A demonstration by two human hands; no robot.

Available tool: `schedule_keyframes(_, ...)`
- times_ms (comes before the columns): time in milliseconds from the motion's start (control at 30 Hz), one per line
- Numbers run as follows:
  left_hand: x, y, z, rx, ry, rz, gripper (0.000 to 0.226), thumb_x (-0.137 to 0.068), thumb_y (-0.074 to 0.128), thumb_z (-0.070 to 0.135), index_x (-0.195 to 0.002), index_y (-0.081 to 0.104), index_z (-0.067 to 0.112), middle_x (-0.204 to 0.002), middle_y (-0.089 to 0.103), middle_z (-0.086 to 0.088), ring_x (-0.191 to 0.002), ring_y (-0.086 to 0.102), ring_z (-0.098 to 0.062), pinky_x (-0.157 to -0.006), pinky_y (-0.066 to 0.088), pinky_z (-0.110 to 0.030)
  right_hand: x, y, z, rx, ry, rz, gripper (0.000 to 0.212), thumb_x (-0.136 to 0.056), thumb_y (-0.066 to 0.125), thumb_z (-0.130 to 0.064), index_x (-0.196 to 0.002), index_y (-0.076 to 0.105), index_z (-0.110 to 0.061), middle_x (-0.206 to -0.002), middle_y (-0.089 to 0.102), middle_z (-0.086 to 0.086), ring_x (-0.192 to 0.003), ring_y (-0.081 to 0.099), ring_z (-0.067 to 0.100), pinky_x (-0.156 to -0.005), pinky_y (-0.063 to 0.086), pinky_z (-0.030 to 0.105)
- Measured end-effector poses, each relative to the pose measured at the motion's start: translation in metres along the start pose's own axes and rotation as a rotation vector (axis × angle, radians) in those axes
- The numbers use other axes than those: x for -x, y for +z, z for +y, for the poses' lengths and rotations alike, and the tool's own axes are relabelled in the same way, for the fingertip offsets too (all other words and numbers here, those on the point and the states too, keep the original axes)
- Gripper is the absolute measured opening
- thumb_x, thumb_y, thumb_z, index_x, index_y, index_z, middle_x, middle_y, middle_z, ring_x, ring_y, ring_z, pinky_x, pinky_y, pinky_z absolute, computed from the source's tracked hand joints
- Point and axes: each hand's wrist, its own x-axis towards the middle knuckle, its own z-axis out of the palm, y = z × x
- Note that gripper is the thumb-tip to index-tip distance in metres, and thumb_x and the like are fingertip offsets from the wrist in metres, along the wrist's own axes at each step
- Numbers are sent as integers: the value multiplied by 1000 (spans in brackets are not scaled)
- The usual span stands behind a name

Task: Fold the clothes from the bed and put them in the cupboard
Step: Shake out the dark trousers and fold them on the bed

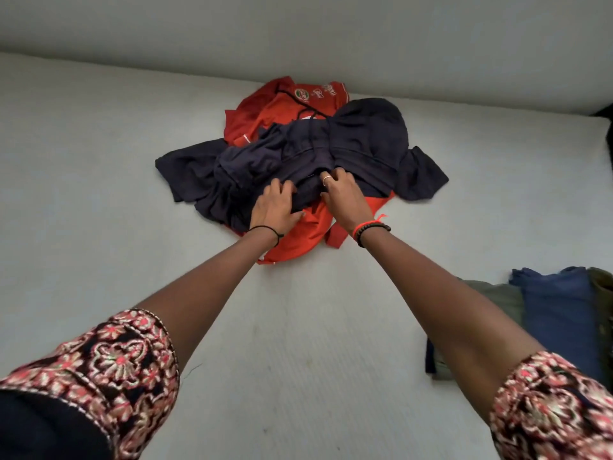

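- On the pale grey bed (99,194), toward the far wall, a crumpled dark navy soft-cloth garment (358,141) is lying heaped on top of a red-orange jersey shirt with printed badges (265,107).
- The person's right hand (341,194) is curling its fingers into a fold at the near edge of the navy garment. Its grip is looking narrow, pinching that cloth.
- The left hand (275,207) is resting on the same garment just beside it. Its fingertips are disappearing into the folds, so it cannot be told whether its grip is holding cloth or only pressing.
- The navy garment is looking light, limp and floppy. Lifted from the middle, it is likely going to trail and drag the red shirt along. Taking it by a hem or waistband edge, hands spread apart, is seeming the better hold.
- Near the right edge of the bed, a folded stack of blue and olive clothes (557,313) is lying well apart from the heap.
- No cupboard is showing.
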Motion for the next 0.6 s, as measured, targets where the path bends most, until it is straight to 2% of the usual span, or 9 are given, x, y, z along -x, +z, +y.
schedule_keyframes(100,-1,1,6,-49,0,39,51,-83,67,37,-120,45,10,-119,45,-14,-110,47,-32,-89,40,-42,-4,-6,1,-100,6,-25,20,-91,53,-6,-108,59,2,-108,54,21,-103,53,38,-82,40,40)
schedule_keyframes(233,4,-5,15,-101,0,80,42,-86,61,28,-119,44,8,-118,46,-14,-108,48,-33,-85,38,-41,3,-26,3,-225,14,-119,19,-92,54,-12,-102,64,1,-106,64,20,-102,58,36,-83,44,40)
schedule_keyframes(333,14,-14,24,-129,5,87,36,-87,53,20,-120,45,8,-119,47,-13,-109,48,-32,-86,37,-42,23,-40,7,-226,-12,-192,20,-96,49,-22,-86,56,-7,-95,62,13,-96,57,34,-77,44,41)
schedule_keyframes(433,28,-33,36,-135,26,77,27,-90,43,14,-117,50,12,-117,53,-10,-111,50,-29,-90,34,-41,50,-68,9,-288,-14,-151,30,-99,42,-26,-71,38,-18,-78,50,5,-87,55,34,-71,40,41)
schedule_keyframes(533,43,-53,44,-67,32,25,28,-91,39,8,-113,55,13,-114,61,-10,-109,55,-27,-93,29,-37,75,-101,9,-395,16,-122,35,-102,39,-27,-69,37,-17,-74,49,5,-77,50,28,-66,28,34)
schedule_keyframes(600,54,-69,49,-13,49,-53,26,-92,42,9,-112,58,12,-111,65,-12,-107,58,-28,-95,31,-35,91,-122,6,-448,40,-126,37,-102,38,-28,-66,36,-20,-70,47,-2,-73,46,20,-66,25,29)
